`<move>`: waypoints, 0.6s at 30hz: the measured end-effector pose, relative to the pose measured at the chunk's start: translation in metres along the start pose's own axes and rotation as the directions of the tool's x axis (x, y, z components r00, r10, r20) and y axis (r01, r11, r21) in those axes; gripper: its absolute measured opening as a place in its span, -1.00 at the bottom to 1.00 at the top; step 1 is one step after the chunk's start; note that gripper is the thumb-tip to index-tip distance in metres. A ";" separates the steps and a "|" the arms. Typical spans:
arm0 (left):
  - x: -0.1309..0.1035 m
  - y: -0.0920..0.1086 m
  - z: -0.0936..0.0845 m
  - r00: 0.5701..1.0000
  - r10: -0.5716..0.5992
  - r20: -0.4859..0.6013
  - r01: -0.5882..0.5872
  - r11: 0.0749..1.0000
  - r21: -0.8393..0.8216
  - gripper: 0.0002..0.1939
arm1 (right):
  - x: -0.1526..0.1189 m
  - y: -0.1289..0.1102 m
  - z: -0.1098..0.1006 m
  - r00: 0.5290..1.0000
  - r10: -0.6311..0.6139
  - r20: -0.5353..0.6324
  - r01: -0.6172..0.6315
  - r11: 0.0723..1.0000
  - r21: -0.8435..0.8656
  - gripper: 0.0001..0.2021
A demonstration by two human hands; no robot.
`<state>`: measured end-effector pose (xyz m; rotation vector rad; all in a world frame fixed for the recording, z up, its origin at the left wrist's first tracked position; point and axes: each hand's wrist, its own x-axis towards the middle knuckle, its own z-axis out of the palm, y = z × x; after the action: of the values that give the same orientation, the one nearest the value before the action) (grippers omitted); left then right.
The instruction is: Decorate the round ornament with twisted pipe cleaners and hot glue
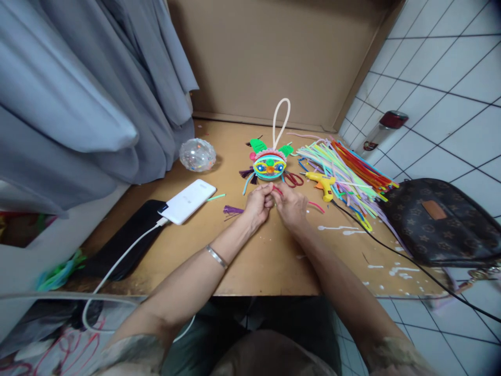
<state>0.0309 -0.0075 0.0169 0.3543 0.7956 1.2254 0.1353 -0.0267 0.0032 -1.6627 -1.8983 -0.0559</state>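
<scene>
My left hand [259, 203] and my right hand [291, 208] meet over the middle of the table, both with fingers pinched closed. Between their fingertips runs a red pipe cleaner [277, 190]; a red end also sticks out past my right hand. Just beyond them sits a colourful lion-head ornament [270, 168] with green ears, blue eyes and an upright white loop [281, 122]. Red-handled scissors [294, 180] lie beside it, their blades hidden. A purple tassel [233, 210] rests left of my left wrist.
Right of my hands are a yellow glue gun [324, 184] with a black cord, a pile of pipe cleaners [344, 169] and a brown bag [442, 222]. On the left are a clear ball [198, 155], a white power bank [189, 201] with a cable, and a black case [125, 245].
</scene>
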 end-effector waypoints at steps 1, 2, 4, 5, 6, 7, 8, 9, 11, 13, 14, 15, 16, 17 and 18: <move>0.001 0.000 -0.001 1.000 -0.002 0.007 0.002 1.000 0.006 -0.65 | 0.001 0.003 0.001 1.000 0.006 -0.021 -0.005 1.000 0.019 -0.80; 0.002 0.000 -0.001 1.000 -0.005 0.014 0.005 1.000 0.015 -0.66 | 0.002 0.005 0.002 0.999 0.014 -0.038 -0.012 0.999 0.046 -0.81; 0.004 0.000 -0.003 0.999 -0.019 0.039 0.018 0.999 0.039 -0.65 | 0.004 0.012 0.003 0.998 0.035 -0.055 -0.027 0.991 0.135 -0.82; 0.005 0.000 -0.004 0.998 -0.028 0.058 0.025 0.998 0.054 -0.64 | 0.006 0.015 0.003 0.997 0.045 -0.054 -0.034 0.980 0.196 -0.82; 0.007 0.001 -0.005 0.996 -0.037 0.081 0.031 0.997 0.074 -0.64 | 0.007 0.018 0.003 0.997 0.053 -0.048 -0.039 0.964 0.263 -0.82; 0.008 0.001 -0.006 0.994 -0.041 0.105 0.031 0.995 0.096 -0.63 | 0.009 0.021 0.003 0.998 0.060 -0.038 -0.043 0.941 0.334 -0.82; 0.009 0.002 -0.007 0.991 -0.042 0.129 0.027 0.993 0.119 -0.63 | 0.011 0.024 0.002 0.998 0.064 -0.025 -0.048 0.912 0.407 -0.82; 0.009 0.003 -0.008 0.988 -0.038 0.152 0.017 0.990 0.143 -0.63 | 0.013 0.026 0.002 0.998 0.067 -0.009 -0.055 0.875 0.480 -0.81; 0.011 0.006 -0.011 0.980 -0.032 0.198 -0.006 0.982 0.189 -0.61 | 0.016 0.030 0.001 0.998 0.065 0.024 -0.066 0.788 0.612 -0.78; 0.012 0.010 -0.014 0.967 -0.044 0.252 -0.019 0.971 0.240 -0.59 | 0.020 0.033 0.000 0.997 0.039 0.060 -0.070 0.706 0.705 -0.75; 0.012 0.012 -0.016 0.959 -0.056 0.278 -0.021 0.963 0.267 -0.59 | 0.021 0.034 -0.001 0.997 0.021 0.079 -0.072 0.678 0.732 -0.74; 0.013 0.013 -0.017 0.951 -0.069 0.300 -0.023 0.956 0.293 -0.58 | 0.022 0.035 -0.001 0.995 0.002 0.096 -0.074 0.661 0.747 -0.74; 0.013 0.015 -0.019 0.945 -0.080 0.317 -0.026 0.948 0.316 -0.57 | 0.023 0.035 -0.002 0.994 -0.014 0.112 -0.076 0.654 0.753 -0.74; 0.013 0.016 -0.020 0.941 -0.085 0.328 -0.032 0.942 0.335 -0.57 | 0.024 0.036 -0.002 0.992 -0.027 0.126 -0.078 0.654 0.753 -0.74; 0.014 0.017 -0.021 0.941 -0.080 0.330 -0.043 0.936 0.348 -0.57 | 0.025 0.036 -0.003 0.990 -0.035 0.135 -0.079 0.661 0.747 -0.75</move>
<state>0.0063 0.0072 0.0087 0.8278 0.7114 0.9636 0.1684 0.0015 0.0043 -1.1080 -1.6383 0.7860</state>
